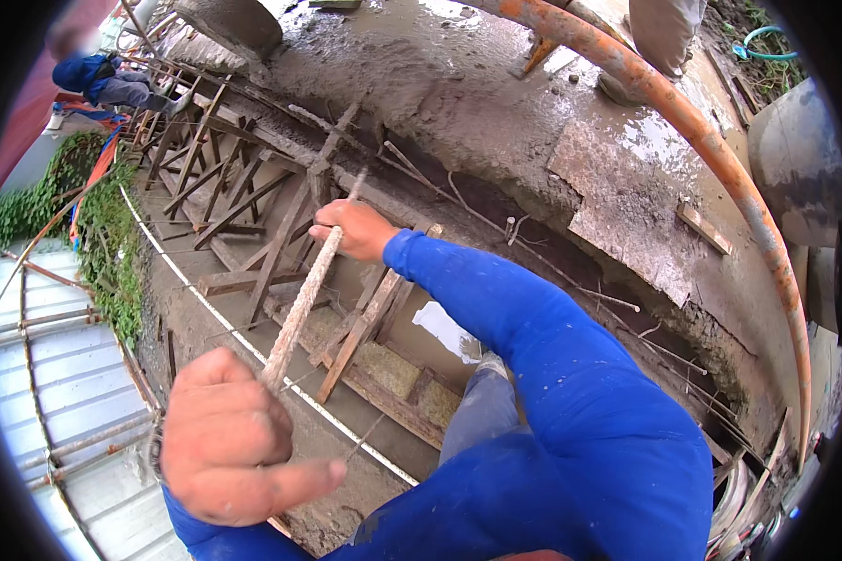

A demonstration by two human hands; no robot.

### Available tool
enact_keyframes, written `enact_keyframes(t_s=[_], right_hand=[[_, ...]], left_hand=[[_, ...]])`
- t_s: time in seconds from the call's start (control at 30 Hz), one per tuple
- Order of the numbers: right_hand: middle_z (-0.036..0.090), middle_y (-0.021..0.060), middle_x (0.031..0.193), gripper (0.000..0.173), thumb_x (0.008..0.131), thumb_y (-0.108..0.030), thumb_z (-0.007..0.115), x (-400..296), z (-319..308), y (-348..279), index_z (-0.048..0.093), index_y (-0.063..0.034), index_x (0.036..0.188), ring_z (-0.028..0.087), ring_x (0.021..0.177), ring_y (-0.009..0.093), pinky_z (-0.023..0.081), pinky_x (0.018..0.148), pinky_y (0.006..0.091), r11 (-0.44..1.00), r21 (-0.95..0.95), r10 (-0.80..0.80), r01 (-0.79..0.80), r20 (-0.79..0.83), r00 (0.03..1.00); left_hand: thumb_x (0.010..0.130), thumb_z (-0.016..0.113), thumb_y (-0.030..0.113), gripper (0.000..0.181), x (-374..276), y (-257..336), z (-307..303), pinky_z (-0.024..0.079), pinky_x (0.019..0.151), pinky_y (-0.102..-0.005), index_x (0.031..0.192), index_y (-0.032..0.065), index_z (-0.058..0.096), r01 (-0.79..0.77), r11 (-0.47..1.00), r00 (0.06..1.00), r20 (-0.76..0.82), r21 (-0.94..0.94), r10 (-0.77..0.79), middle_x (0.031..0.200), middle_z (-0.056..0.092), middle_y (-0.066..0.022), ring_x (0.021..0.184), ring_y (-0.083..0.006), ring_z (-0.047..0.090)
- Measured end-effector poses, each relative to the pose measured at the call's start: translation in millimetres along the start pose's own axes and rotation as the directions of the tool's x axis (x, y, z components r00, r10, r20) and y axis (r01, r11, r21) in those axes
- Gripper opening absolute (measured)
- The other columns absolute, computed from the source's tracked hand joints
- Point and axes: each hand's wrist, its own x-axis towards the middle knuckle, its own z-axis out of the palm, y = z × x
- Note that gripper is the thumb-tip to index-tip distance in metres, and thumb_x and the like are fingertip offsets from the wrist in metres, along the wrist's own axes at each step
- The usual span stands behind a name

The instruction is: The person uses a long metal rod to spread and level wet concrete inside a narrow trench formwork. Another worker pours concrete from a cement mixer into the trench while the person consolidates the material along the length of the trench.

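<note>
A rough, pale, twisted rope (302, 312), caked with mud, runs in a straight line between my two hands. My left hand (231, 442), big and near the camera at lower left, is closed in a fist around its near end, with the thumb stretched out to the right. Farther off, my right hand (358, 228) grips the rope near its far part, and a short length sticks out beyond the fingers. My blue right sleeve (519, 308) crosses over the trench. Below the rope are wooden formwork braces (365, 329) over muddy water.
A white line (210, 312) runs along the trench's left side, beside a corrugated metal roof (63, 379). Branches and sticks (505, 228) line the muddy right bank. An orange pipe (709, 112) arcs at right. A person in blue (88, 77) is at upper left.
</note>
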Motion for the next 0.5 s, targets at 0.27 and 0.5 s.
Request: enact_keyframes(t_s=[0.27, 0.5], right_hand=[[0.063, 0.0220, 0.088, 0.040, 0.101, -0.038, 0.063, 15, 56, 113, 0.059, -0.0018, 0.084, 0.061, 0.092, 0.047, 0.048, 0.081, 0.0541, 0.987, 0.069, 0.145, -0.148, 0.040, 0.989], [0.070, 0.0235, 0.088, 0.023, 0.092, -0.028, 0.069, -16, 10, 30, 0.070, -0.0050, 0.089, 0.067, 0.091, 0.048, 0.052, 0.079, 0.0551, 0.942, 0.006, 0.334, -0.335, 0.054, 0.941]], left_hand=[[0.094, 0.069, 0.017, 0.015, -31, -101, 43, 0.039, 0.065, -0.0360, 0.107, 0.0157, 0.075, 0.237, 0.967, 0.948, -0.238, 0.094, -0.210, 0.067, 0.055, 0.0006, 0.060, -0.0157, 0.053], [0.109, 0.057, 0.025, 0.025, -41, -94, -37, 0.036, 0.084, -0.0367, 0.127, 0.0115, 0.066, 0.169, 0.974, 0.892, -0.398, -0.151, -0.217, 0.068, 0.041, 0.0060, 0.062, -0.0095, 0.042]])
